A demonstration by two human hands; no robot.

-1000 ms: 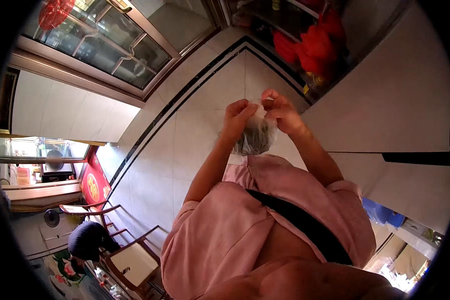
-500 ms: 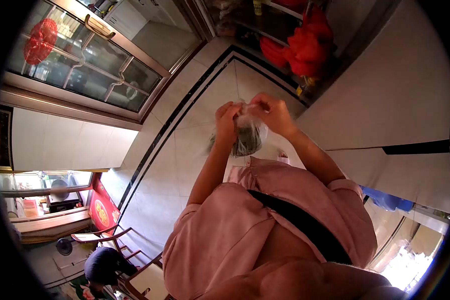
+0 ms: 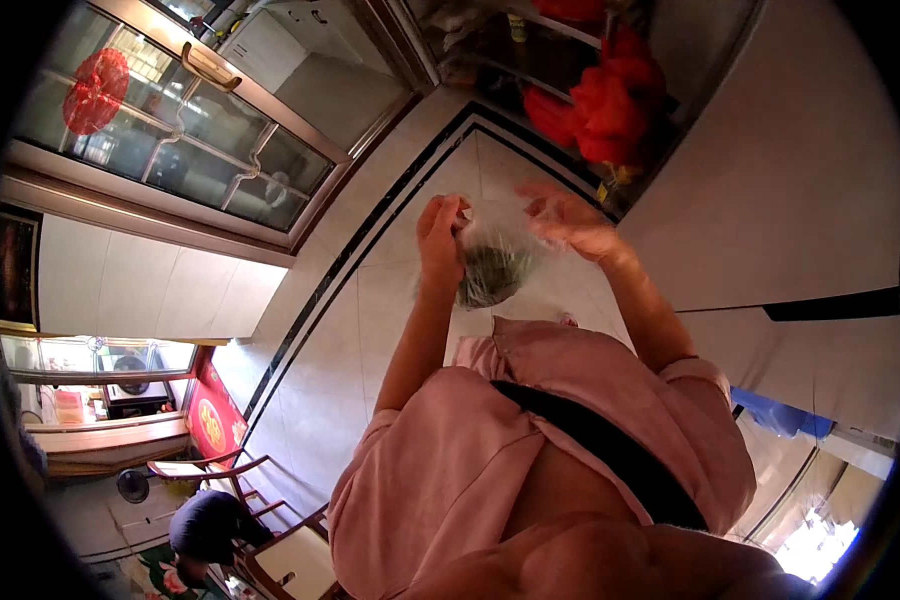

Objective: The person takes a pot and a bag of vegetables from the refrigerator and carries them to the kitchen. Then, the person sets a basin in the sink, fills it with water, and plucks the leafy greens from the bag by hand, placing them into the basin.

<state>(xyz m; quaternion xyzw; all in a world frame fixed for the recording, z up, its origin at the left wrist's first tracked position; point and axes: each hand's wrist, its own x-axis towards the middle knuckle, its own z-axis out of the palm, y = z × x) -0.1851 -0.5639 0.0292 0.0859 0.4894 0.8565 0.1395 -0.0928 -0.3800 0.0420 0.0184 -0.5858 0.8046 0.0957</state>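
Note:
A clear plastic bag [image 3: 495, 225] with dark green contents, too blurred to name, hangs in front of my body above the tiled floor. My left hand [image 3: 443, 240] is closed on the bag's left edge near its top. On the other side, my right hand [image 3: 580, 225] is at the bag's upper right edge. Motion smears its fingers, so their grip on the plastic is unclear. The top of the bag is spread between both hands.
Sliding glass doors [image 3: 185, 125] stand at upper left. Red bags [image 3: 620, 110] hang by shelves at the top, beside a pale cabinet panel [image 3: 760, 220]. At lower left, a person in dark clothing [image 3: 210, 525] bends near wooden chairs [image 3: 295, 560].
My hands have moved apart, the right one going right and slightly down. The bag's top, bunched between my fingers before, is now spread wider. The view has shifted slightly.

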